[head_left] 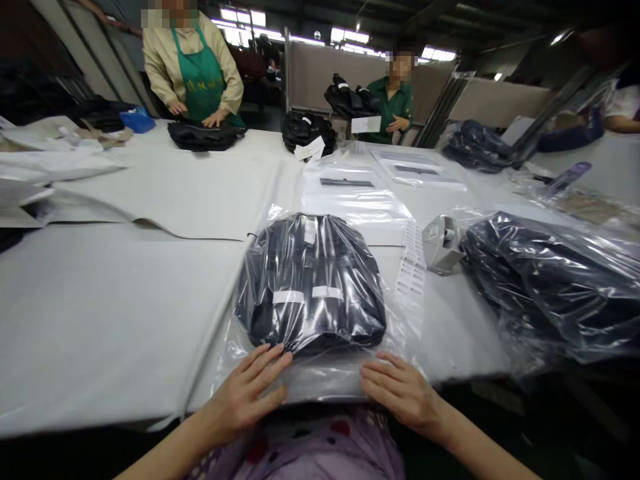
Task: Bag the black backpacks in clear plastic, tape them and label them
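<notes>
A black bag (pixel 313 267) lies flat inside a clear plastic bag (pixel 325 380) at the table's front edge. White strips show across its lower half, and a pale tag near its top. My left hand (pixel 250 390) rests on the plastic by the bag's lower left corner, its fingers stretched out. On the lower right, my right hand (pixel 400 390) lies on the loose plastic, fingers extended and fairly flat. Both hands touch the plastic below the black bag.
Right of the bag are a sheet of labels (pixel 413 260), a tape dispenser (pixel 442 245) and a pile of plastic-wrapped dark bags (pixel 555 280). Flat clear plastic bags (pixel 350 200) lie beyond. Across the white table (pixel 115 300) stand two people, one handling a black bag (pixel 205 135).
</notes>
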A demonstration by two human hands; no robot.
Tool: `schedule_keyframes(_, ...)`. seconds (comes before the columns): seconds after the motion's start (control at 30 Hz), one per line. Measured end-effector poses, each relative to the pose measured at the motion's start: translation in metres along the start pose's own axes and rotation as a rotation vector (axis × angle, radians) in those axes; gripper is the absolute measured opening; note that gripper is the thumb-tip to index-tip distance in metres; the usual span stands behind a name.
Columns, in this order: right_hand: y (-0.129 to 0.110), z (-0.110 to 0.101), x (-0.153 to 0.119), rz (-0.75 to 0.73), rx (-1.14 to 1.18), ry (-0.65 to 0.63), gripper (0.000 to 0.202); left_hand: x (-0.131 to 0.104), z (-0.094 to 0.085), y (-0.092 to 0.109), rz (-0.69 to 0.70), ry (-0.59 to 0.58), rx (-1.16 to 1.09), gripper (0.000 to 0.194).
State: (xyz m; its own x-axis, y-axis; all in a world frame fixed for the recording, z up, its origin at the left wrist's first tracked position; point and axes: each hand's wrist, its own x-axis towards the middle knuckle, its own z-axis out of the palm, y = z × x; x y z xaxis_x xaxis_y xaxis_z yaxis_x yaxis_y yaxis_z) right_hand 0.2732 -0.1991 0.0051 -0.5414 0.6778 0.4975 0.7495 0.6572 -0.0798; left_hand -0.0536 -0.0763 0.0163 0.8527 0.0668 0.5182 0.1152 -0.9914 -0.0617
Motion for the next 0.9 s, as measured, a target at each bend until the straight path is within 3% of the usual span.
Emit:
schedule_keyframes(0.07,-0.01,-0.005,-0.024,0.045,-0.11,-0.061,0.028,-0.011,-0.009,0.012,0.032,-0.037,0.008,0.015)
schedule_keyframes(0.13,-0.017,-0.013,-0.038,0.12,-0.162,-0.034,0.035,-0.016,-0.02,0.022,0.059,-0.042,-0.007,0.021)
schedule_keyframes(0.23,-0.019,-0.023,-0.03,0.178,-0.119,0.093,0.035,-0.004,-0.027,0.026,0.062,-0.048,-0.044,0.026)
schedule_keyframes(0.3,-0.014,-0.02,-0.008,0.152,-0.043,0.05,0.032,0.011,-0.019,0.022,0.045,-0.147,-0.081,0.029)
schedule_keyframes(0.37,-0.006,-0.006,0.016,0.121,0.023,-0.121,0.03,0.02,-0.001,0.017,0.012,-0.281,-0.082,0.037)
schedule_keyframes(0.43,0.003,0.011,0.029,0.148,0.053,-0.264,0.033,0.019,0.019,0.014,-0.057,-0.355,-0.028,0.049)
schedule_keyframes(0.5,0.009,0.023,0.026,0.213,0.11,-0.278,0.038,0.011,0.03,0.015,-0.099,-0.37,0.019,0.059)
schedule_keyframes(0.57,0.012,0.022,0.01,0.24,0.175,-0.186,0.041,0.005,0.027,0.019,-0.089,-0.372,0.027,0.062)
schedule_keyframes(0.63,0.017,0.01,-0.012,0.278,0.141,0.036,0.038,0.008,0.011,0.021,-0.024,-0.336,0.006,0.053)
schedule_keyframes(0.7,0.024,-0.004,-0.033,0.468,-0.028,0.324,0.032,0.025,-0.009,0.019,0.013,-0.223,0.003,0.039)
schedule_keyframes(0.77,0.03,-0.013,-0.05,0.773,-0.182,0.524,0.032,0.054,-0.023,0.013,-0.029,-0.09,0.041,0.034)
schedule_keyframes(0.83,0.032,-0.012,-0.06,0.984,-0.15,0.527,0.039,0.086,-0.021,0.007,-0.061,-0.037,0.083,0.045)
schedule_keyframes(0.9,0.028,-0.005,-0.064,1.069,0.009,0.409,0.043,0.11,-0.004,0.001,-0.024,-0.123,0.11,0.067)
